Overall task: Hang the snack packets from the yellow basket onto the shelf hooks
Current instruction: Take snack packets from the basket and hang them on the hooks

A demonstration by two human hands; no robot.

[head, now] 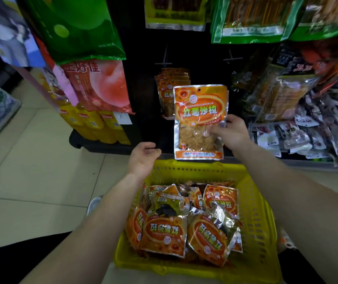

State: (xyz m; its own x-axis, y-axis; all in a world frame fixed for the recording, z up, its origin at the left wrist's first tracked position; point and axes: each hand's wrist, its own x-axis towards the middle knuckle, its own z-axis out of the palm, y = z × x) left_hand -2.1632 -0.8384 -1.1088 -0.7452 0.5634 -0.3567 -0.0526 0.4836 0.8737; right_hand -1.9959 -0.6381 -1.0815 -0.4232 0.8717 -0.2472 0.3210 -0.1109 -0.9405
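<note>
- Your view: soft, even indoor light; floor tiles (pixel 31 160) bright, shelf back (pixel 205 58) dark.
- Glare spots on foil packets (pixel 223 220) in your yellow basket (pixel 260 212).
- Edges bend and blur; top-right bags (pixel 317 15) smeared, centre sharp.

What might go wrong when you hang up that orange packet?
The right hand pinches the orange packet by one side edge only, so it might slip and drop. Its small hang hole could miss the hook, since the left hand isn't steadying it. The hanging packets behind could get knocked.
</note>
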